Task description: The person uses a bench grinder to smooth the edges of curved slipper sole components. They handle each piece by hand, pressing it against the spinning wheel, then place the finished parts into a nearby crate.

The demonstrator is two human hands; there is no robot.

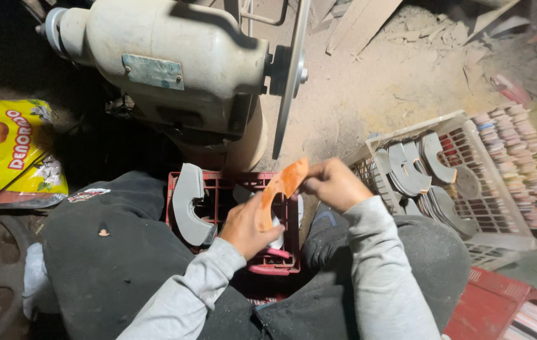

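Orange sole piece [281, 189] — long axis tilted, upper-right

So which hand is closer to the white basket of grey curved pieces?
Right. The right hand pinches the top end of the orange curved piece, just left of the white basket. The left hand holds the piece's lower end over the red crate, farther away.

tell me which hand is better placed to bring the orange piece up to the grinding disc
Right, probably. The right hand pinches the upper end of the orange piece, nearest the disc; the left hand supports its lower end over the red crate.
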